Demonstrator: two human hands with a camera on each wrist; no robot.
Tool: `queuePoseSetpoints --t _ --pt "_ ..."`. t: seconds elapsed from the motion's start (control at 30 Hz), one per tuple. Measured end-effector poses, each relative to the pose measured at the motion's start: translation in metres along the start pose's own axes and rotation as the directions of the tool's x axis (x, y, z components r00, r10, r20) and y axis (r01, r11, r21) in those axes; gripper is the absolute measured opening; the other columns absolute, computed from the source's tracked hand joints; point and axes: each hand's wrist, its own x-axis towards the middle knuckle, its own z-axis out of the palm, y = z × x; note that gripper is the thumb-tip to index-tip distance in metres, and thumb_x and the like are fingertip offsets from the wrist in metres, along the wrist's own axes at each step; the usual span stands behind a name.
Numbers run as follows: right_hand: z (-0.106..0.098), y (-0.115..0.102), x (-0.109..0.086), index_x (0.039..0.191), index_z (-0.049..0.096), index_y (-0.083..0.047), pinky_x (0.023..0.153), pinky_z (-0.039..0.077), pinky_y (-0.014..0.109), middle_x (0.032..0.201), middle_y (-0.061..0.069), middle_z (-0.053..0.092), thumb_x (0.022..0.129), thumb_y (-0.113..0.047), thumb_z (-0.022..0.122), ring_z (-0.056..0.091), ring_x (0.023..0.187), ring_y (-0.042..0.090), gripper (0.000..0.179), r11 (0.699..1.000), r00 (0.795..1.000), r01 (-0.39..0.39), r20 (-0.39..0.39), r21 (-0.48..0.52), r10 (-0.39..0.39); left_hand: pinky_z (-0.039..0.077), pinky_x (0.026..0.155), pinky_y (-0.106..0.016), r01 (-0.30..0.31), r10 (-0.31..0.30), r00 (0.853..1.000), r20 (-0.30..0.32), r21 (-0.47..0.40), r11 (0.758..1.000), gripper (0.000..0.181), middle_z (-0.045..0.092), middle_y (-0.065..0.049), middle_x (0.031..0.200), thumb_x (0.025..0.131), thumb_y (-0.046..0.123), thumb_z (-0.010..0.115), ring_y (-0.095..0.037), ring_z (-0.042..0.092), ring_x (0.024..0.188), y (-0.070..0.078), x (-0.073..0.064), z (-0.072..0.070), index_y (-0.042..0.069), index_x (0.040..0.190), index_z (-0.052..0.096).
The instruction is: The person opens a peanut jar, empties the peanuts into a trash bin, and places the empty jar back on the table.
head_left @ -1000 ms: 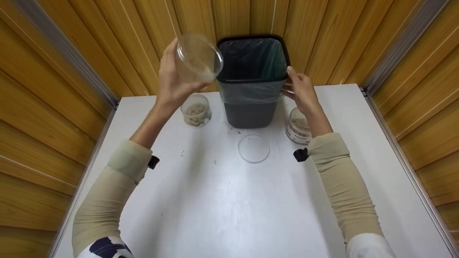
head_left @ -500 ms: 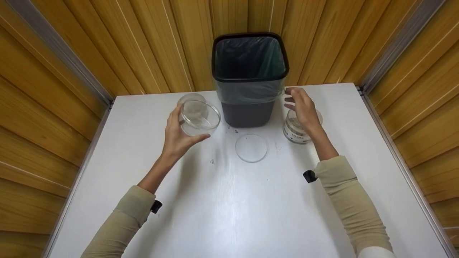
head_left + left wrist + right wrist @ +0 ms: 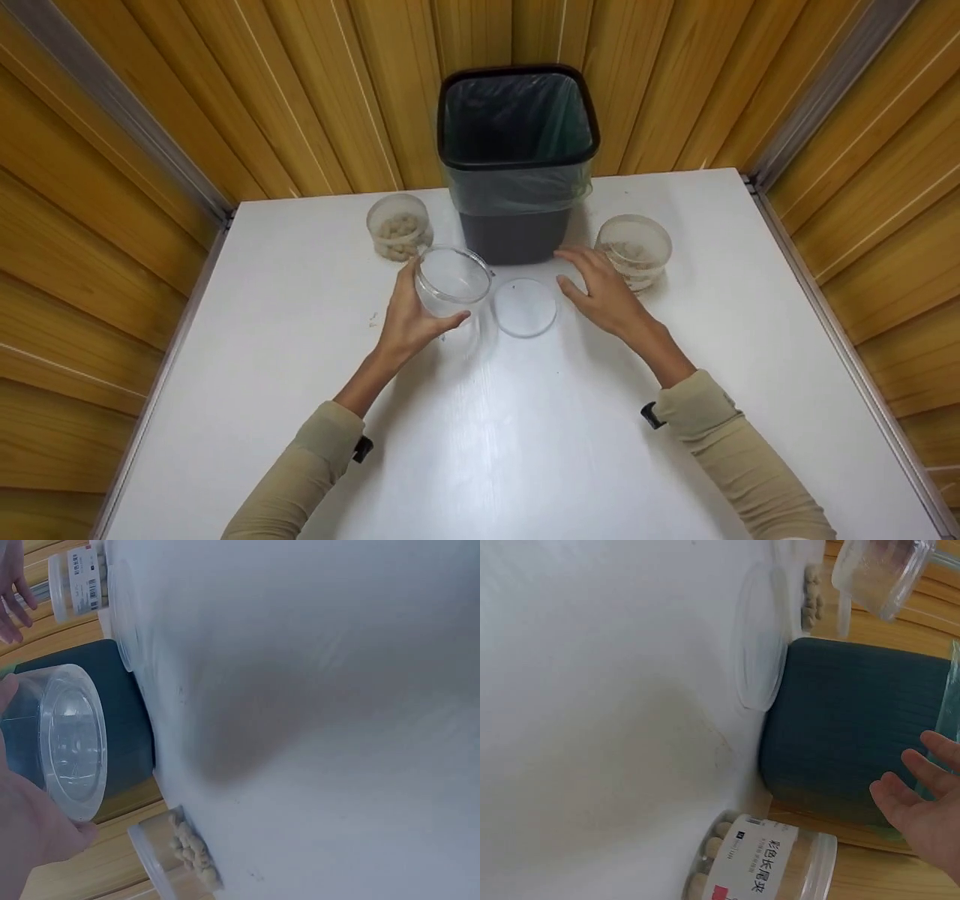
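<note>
A clear round plastic tub (image 3: 454,276) is gripped in my left hand (image 3: 411,319), thumb on the near side and fingers behind; nothing shows inside it. In the left wrist view the tub's ringed base (image 3: 73,742) faces the camera. My right hand (image 3: 604,296) holds nothing, its fingers spread above the table. Between the hands a clear round lid (image 3: 525,307) lies flat on the white table. Just past the right hand stands a labelled clear tub (image 3: 761,859) with pale round pieces in it. Another clear tub (image 3: 400,227) of pale lumps stands beyond the left hand.
A dark grey bin (image 3: 517,232) with a black rim and a thin plastic liner (image 3: 517,191) stands at the table's back edge, behind the lid. Small dark specks dot the white table (image 3: 480,435). Wooden panels (image 3: 300,97) rise at the back and both sides.
My left hand has brought the tub down from beside the bin's rim toward the lid, near the table's middle. My right hand has let go of the bin's rim and come nearer.
</note>
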Motion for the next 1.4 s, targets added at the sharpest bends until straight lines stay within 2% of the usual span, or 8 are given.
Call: queuePoseSetpoints --t 0.17,0.47,0.67,0.83,1.07,1.17,1.3,1.4 --pt "0.019 0.004 -0.009 0.146 0.052 -0.005 0.117 0.031 0.054 0.151 0.017 0.048 0.104 -0.028 0.055 0.04 0.141 0.037 0.048 0.994 0.997 0.049 0.066 -0.094 -0.043 0.041 0.112 -0.05 0.011 -0.012 0.999 0.037 0.029 1.0 0.116 0.046 -0.025 0.147 0.061 0.031 0.098 -0.041 0.048 0.135 -0.01 -0.004 0.012 -0.006 0.149 0.034" --pt "0.037 0.012 -0.019 0.149 0.049 -0.006 0.119 0.03 0.05 0.153 0.015 0.046 0.104 -0.033 0.054 0.036 0.144 0.035 0.053 0.982 0.993 0.039 0.116 -0.183 -0.017 0.038 0.115 -0.049 0.154 -0.159 0.985 0.069 0.069 0.986 0.117 0.045 -0.023 0.149 0.059 0.028 0.1 -0.038 0.044 0.139 -0.023 -0.009 0.021 -0.002 0.15 0.033" --pt "0.04 0.015 -0.022 0.149 0.05 -0.006 0.119 0.03 0.052 0.153 0.016 0.046 0.104 -0.034 0.054 0.037 0.145 0.036 0.053 0.98 0.993 0.022 0.119 -0.197 0.002 0.034 0.118 -0.049 0.163 -0.164 0.984 0.075 0.019 0.986 0.119 0.041 -0.027 0.151 0.059 0.026 0.1 -0.04 0.04 0.142 -0.027 -0.009 0.027 -0.006 0.151 0.03" --pt "0.043 0.016 -0.024 0.148 0.051 -0.007 0.118 0.032 0.052 0.153 0.015 0.046 0.104 -0.035 0.054 0.037 0.145 0.036 0.053 0.98 0.993 0.011 0.119 -0.199 0.013 0.034 0.117 -0.052 0.163 -0.166 0.982 0.087 0.032 0.986 0.119 0.041 -0.031 0.15 0.06 0.025 0.098 -0.044 0.039 0.14 -0.028 -0.009 0.03 -0.01 0.151 0.029" --pt "0.045 0.015 -0.026 0.148 0.051 -0.007 0.118 0.032 0.053 0.154 0.016 0.046 0.104 -0.036 0.055 0.036 0.145 0.037 0.054 0.982 0.991 0.0 0.131 -0.191 0.025 0.03 0.12 -0.052 0.261 -0.268 0.955 0.131 0.065 0.963 0.12 0.039 -0.034 0.151 0.063 0.022 0.098 -0.046 0.035 0.143 -0.03 -0.013 0.026 -0.013 0.152 0.026" --pt "0.044 0.015 -0.025 0.148 0.051 -0.006 0.118 0.032 0.053 0.154 0.016 0.046 0.103 -0.035 0.055 0.037 0.145 0.038 0.053 0.981 0.992 0.006 0.126 -0.192 0.018 0.027 0.121 -0.051 0.289 -0.298 0.938 0.175 0.078 0.954 0.123 0.033 -0.033 0.155 0.065 0.023 0.096 -0.046 0.031 0.146 -0.03 -0.012 0.024 -0.013 0.155 0.02" --pt "0.044 0.014 -0.023 0.148 0.051 -0.007 0.118 0.032 0.053 0.154 0.016 0.045 0.103 -0.035 0.056 0.037 0.144 0.037 0.053 0.981 0.993 0.015 0.12 -0.193 0.009 0.023 0.123 -0.052 0.281 -0.295 0.919 0.261 0.091 0.955 0.123 0.024 -0.034 0.159 0.072 0.023 0.092 -0.046 0.023 0.149 -0.031 -0.012 0.017 -0.013 0.156 0.01" --pt "0.042 0.014 -0.022 0.148 0.052 -0.007 0.117 0.033 0.052 0.153 0.015 0.046 0.103 -0.035 0.056 0.038 0.144 0.035 0.053 0.982 0.994 0.016 0.11 -0.189 0.005 0.021 0.123 -0.051 0.245 -0.276 0.906 0.319 0.136 0.96 0.117 0.022 -0.033 0.161 0.077 0.02 0.088 -0.045 0.021 0.151 -0.031 -0.012 0.009 -0.013 0.157 0.008"
